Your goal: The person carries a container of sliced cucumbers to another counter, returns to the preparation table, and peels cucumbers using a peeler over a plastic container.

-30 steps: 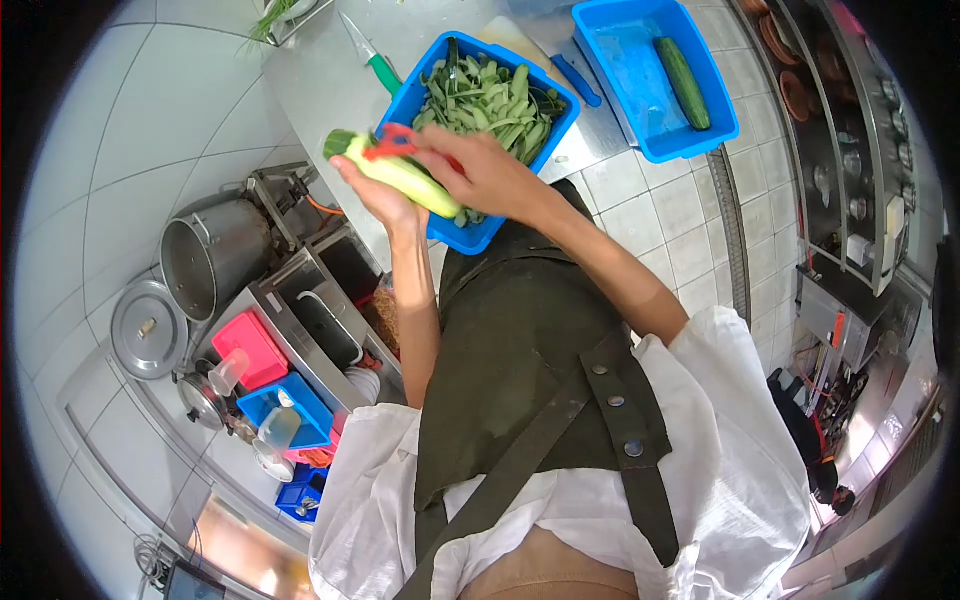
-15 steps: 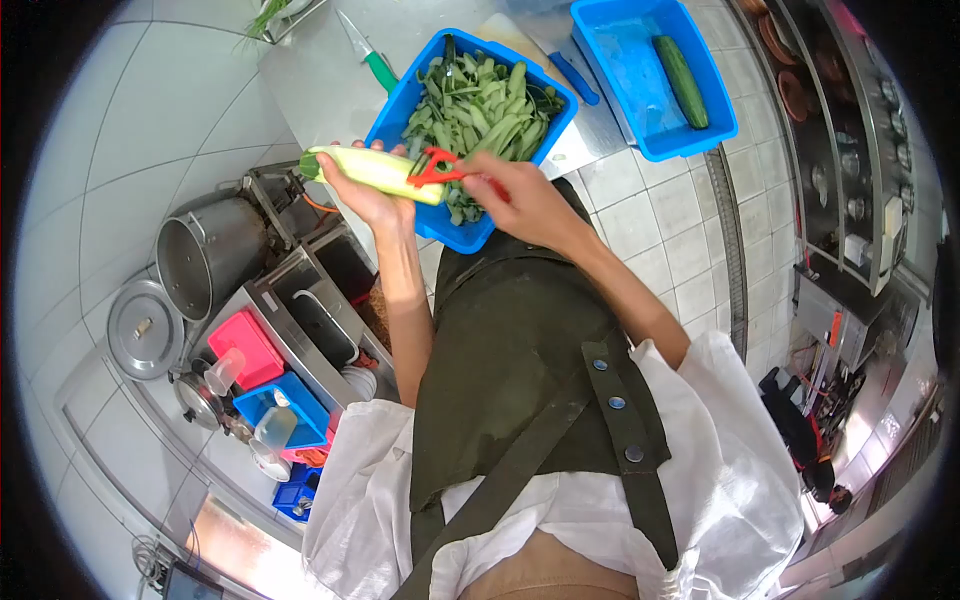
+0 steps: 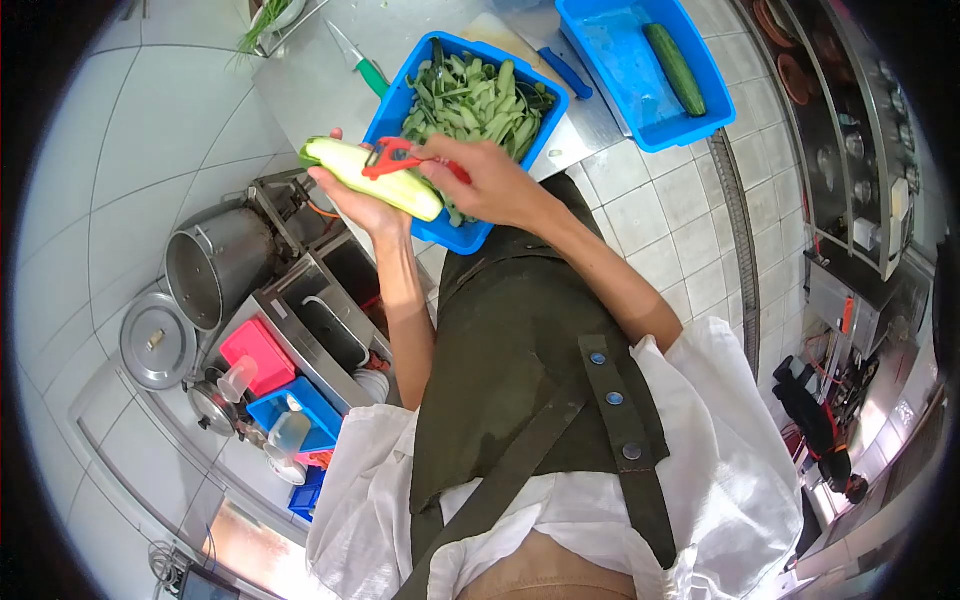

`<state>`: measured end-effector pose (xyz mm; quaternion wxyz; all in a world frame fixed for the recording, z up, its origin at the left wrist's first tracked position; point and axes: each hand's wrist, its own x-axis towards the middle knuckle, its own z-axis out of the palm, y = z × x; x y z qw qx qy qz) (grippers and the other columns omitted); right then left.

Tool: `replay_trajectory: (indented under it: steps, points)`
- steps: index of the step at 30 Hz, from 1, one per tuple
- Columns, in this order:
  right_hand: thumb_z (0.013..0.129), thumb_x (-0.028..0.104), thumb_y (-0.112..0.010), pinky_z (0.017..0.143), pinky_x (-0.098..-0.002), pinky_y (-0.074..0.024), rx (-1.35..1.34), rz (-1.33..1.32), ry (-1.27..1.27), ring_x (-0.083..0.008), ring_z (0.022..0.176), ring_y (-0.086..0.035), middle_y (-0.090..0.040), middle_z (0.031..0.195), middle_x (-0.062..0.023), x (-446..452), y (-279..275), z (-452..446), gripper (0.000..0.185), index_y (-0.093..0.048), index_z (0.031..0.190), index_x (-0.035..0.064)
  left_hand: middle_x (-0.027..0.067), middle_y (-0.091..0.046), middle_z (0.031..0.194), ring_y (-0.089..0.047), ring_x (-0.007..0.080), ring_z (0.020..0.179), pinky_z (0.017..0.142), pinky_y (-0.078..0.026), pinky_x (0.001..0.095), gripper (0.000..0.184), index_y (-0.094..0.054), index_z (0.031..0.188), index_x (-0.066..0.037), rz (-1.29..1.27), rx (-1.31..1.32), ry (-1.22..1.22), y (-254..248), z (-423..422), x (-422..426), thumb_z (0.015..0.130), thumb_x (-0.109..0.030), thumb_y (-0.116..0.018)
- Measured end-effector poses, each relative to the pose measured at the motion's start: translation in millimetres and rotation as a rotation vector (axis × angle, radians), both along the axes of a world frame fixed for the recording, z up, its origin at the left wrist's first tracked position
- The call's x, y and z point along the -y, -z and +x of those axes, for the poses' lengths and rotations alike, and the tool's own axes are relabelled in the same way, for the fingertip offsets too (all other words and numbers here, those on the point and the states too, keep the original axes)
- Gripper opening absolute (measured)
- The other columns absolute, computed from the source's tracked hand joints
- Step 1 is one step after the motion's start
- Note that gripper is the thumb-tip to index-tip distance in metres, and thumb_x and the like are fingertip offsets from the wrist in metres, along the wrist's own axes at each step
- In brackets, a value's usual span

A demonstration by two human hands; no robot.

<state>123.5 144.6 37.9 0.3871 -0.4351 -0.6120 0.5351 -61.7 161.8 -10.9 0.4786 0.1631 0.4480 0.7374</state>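
Observation:
My left hand [image 3: 365,208] holds a mostly peeled, pale green cucumber [image 3: 405,193] from below, its darker end toward the left. A red peeler [image 3: 396,160] is gripped in my right hand [image 3: 480,178], its head resting on or just over the cucumber's upper side. Under and beyond both hands stands a blue bin [image 3: 466,236] heaped with green peelings [image 3: 480,105]. To the right, a second blue bin [image 3: 625,75] contains an unpeeled dark green cucumber [image 3: 676,70].
A green-handled knife [image 3: 372,77] lies left of the peelings bin, and a blue-handled knife [image 3: 566,73] lies between the bins. A large pot [image 3: 215,262] and a pink container [image 3: 258,355] are at left. Another person [image 3: 815,425] is at far right.
My right hand and the peeler have moved left along the cucumber, toward its darker end. The cucumber's near end has tilted slightly downward in view.

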Motion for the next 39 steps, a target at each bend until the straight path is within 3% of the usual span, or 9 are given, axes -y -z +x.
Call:
replay_trajectory:
  steps: [4,9,12,17,20,21,29,31,39]
  points:
    - [0.094,0.016,-0.060,0.057,-0.0419,-0.0453,0.078,0.166,-0.093,-0.0359,0.065,-0.062,-0.063,0.073,-0.0172,26,17,25,0.017,-0.063,0.107,0.0043,0.0029,-0.059,0.093,-0.060,0.0184,0.084,0.070,-0.053,0.0380,0.060,-0.054,0.120,-0.015,-0.024,-0.073,-0.197,6,-20,-13,0.096,-0.068,-0.041]
    - [0.097,0.019,-0.059,0.058,-0.0414,-0.0450,0.207,-0.095,0.054,-0.0359,0.064,-0.062,-0.061,0.070,-0.0167,42,3,49,0.018,-0.065,0.106,0.0041,0.0009,-0.058,0.091,-0.059,0.0201,0.081,0.070,-0.050,0.0423,0.053,-0.055,0.113,-0.019,0.160,0.413,0.010,11,-39,-8,0.094,-0.068,-0.047]
    - [0.097,0.019,-0.059,0.057,-0.0407,-0.0445,0.390,0.036,-0.051,-0.0330,0.062,-0.062,-0.062,0.069,-0.0163,26,4,43,0.018,-0.065,0.107,0.0051,0.0008,-0.057,0.091,-0.057,0.0186,0.080,0.069,-0.048,0.0401,0.046,-0.054,0.109,-0.018,0.068,0.318,0.033,10,-25,-3,0.095,-0.062,-0.051]
    - [0.095,0.014,-0.061,0.060,-0.0392,-0.0479,0.091,0.016,-0.002,-0.0327,0.065,-0.065,-0.064,0.073,-0.0162,17,-2,16,0.018,-0.066,0.108,0.0028,0.0038,-0.054,0.090,-0.055,0.0192,0.080,0.068,-0.049,0.0400,0.040,-0.052,0.103,-0.014,-0.152,0.061,-0.089,-16,12,-12,0.097,-0.053,-0.053]
    - [0.094,0.017,-0.062,0.058,-0.0427,-0.0472,0.088,0.271,0.074,-0.0342,0.066,-0.065,-0.065,0.073,-0.0168,29,41,31,0.019,-0.066,0.109,0.0062,0.0046,-0.054,0.089,-0.055,0.0194,0.080,0.069,-0.049,0.0391,0.048,-0.052,0.101,-0.010,-0.167,0.042,-0.100,-17,12,-19,0.097,-0.058,-0.050]
    - [0.094,0.016,-0.062,0.060,-0.0423,-0.0484,0.336,0.224,-0.073,-0.0335,0.070,-0.066,-0.067,0.079,-0.0154,29,37,49,0.020,-0.067,0.111,0.0066,0.0054,-0.054,0.087,-0.055,0.0197,0.079,0.069,-0.050,0.0387,0.055,-0.053,0.099,-0.007,-0.117,0.129,-0.073,-6,4,-21,0.096,-0.062,-0.048]
    - [0.093,0.016,-0.064,0.061,-0.0396,-0.0489,0.019,0.081,0.007,-0.0324,0.069,-0.064,-0.066,0.081,-0.0162,15,39,18,0.021,-0.069,0.111,0.0068,0.0063,-0.058,0.086,-0.058,0.0213,0.080,0.071,-0.050,0.0413,0.056,-0.052,0.109,-0.013,-0.057,0.064,-0.019,-2,3,-14,0.095,-0.067,-0.045]
    - [0.093,0.016,-0.064,0.061,-0.0392,-0.0491,0.178,0.160,-0.052,-0.0320,0.070,-0.065,-0.067,0.081,-0.0162,27,57,40,0.021,-0.068,0.112,0.0062,0.0060,-0.060,0.087,-0.059,0.0213,0.080,0.071,-0.051,0.0432,0.060,-0.051,0.118,-0.015,-0.112,-0.051,-0.106,-3,-6,-19,0.093,-0.070,-0.045]
    - [0.093,0.014,-0.064,0.064,-0.0408,-0.0504,0.017,0.188,0.035,-0.0336,0.072,-0.066,-0.068,0.083,-0.0160,21,44,21,0.019,-0.067,0.108,0.0027,0.0073,-0.058,0.090,-0.058,0.0207,0.077,0.070,-0.049,0.0434,0.052,-0.051,0.112,-0.014,-0.060,0.166,0.021,-5,-7,-3,0.095,-0.062,-0.050]
